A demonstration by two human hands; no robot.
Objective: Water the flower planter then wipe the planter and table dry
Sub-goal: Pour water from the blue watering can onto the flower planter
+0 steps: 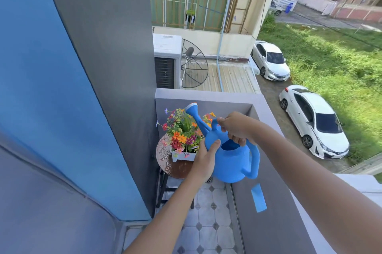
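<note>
Balcony corner, seen from above. A blue plastic watering can (pixel 231 160) is held in mid-air between both hands, over the near edge of a small round table (pixel 165 160). Can body is bulbous and matte, with an open round fill hole on top showing a darker blue inside. A looped top handle and a second curved handle run down the side toward the balcony wall. The long spout angles up and away, ending in a flared rose (pixel 192 107) with a white face and an orange tip; the rose sits above the flowers, tilted upward.

Right hand (pixel 235 127) clenched around the top handle, knuckles up, fingers wrapped under. Left hand (pixel 203 160) cupped flat against the can's left flank, thumb lying along the body near the fill hole, supporting rather than gripping closed.

Flower planter (pixel 183 155): a small white footed box on the table, packed with mixed blooms (pixel 182 131) in orange, red, pink and purple with green foliage. It stands on the table's far half, just beside the can.

Tabletop brown, glossy, with beaded water drops across its left part. Black legs beneath. Tiled floor (pixel 206 222), pale with dark diamonds. A strip of blue tape (pixel 258 197) is stuck on the grey parapet wall (pixel 268 222).
</note>
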